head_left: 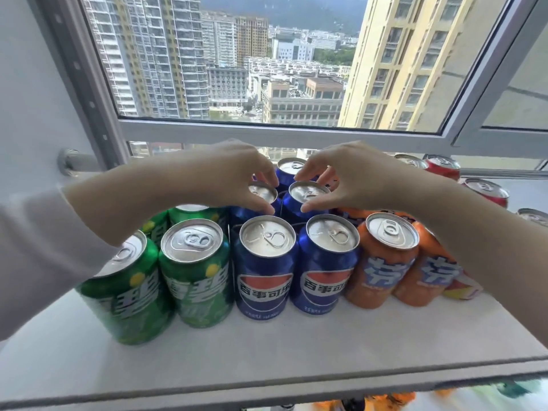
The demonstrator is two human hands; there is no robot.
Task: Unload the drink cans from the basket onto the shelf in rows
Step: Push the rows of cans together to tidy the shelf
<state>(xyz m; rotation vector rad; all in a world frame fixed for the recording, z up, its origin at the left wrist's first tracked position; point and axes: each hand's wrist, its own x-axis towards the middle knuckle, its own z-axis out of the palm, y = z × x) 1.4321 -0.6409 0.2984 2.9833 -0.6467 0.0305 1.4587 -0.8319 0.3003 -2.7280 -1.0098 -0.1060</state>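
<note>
Packed shelf [267, 351], two second-row cans held by their rims; the basket is out of view.
The rows stand touching, so a slipped grip or a brushing wrist could topple the front blue cans [264, 274]. The left hand [225, 170] and right hand [353, 176] each have fingers pinching a back blue can [307, 193]. Blue labels read 百事可乐; green cans [195, 271] show 碧, orange cans [382, 262] 芬.

A plain white sleeve [32, 253] covers the left arm, ending partway along the forearm.
</note>
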